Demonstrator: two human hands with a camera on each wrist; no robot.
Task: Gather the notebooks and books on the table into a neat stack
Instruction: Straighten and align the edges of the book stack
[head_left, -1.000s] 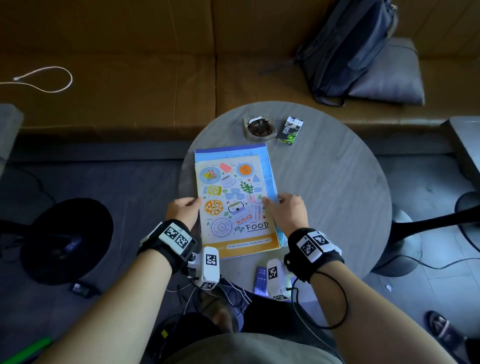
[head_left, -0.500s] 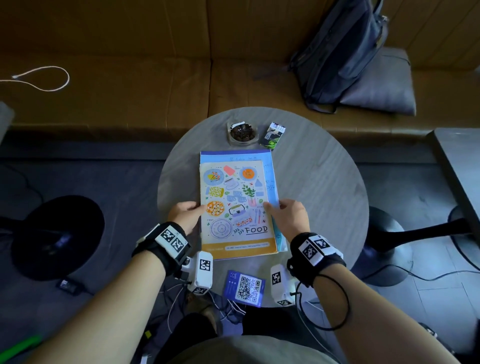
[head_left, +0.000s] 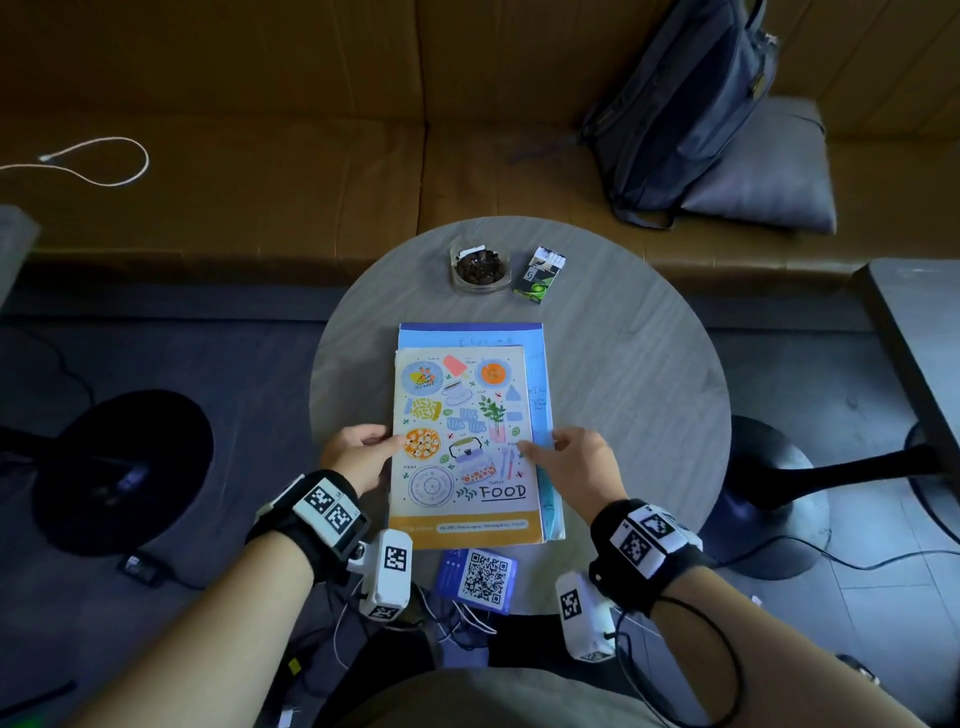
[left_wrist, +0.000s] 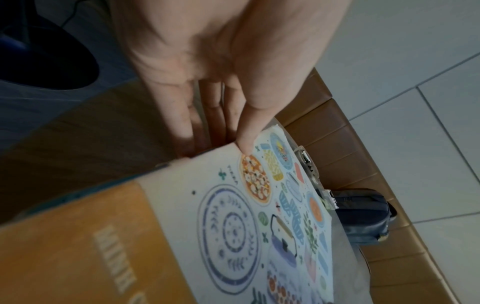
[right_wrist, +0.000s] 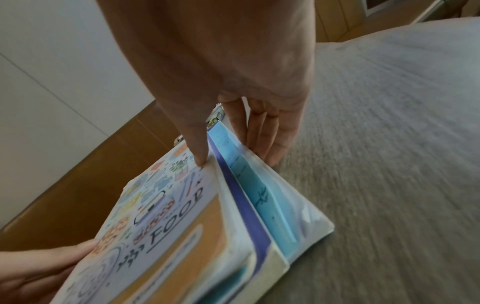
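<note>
The stack of notebooks (head_left: 467, 441) lies at the middle of the round surface (head_left: 623, 364), FOOD notebook (head_left: 462, 467) on top of a blue notebook (head_left: 537, 374) that juts out at 12 and 3 o'clock. The left hand (head_left: 358, 457) pinches the stack's 9 o'clock edge, thumb on the cover. The right hand (head_left: 576, 467) grips the 3 o'clock edge, fingers (right_wrist: 262, 133) curled under it. An ashtray (head_left: 479, 269) sits at 12 o'clock

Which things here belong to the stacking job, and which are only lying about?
Job:
- FOOD notebook, on top
- blue book, underneath
- left hand and right hand, holding the stack's sides

Lying about:
- ashtray
- cigarette pack
- QR card
- backpack
</note>
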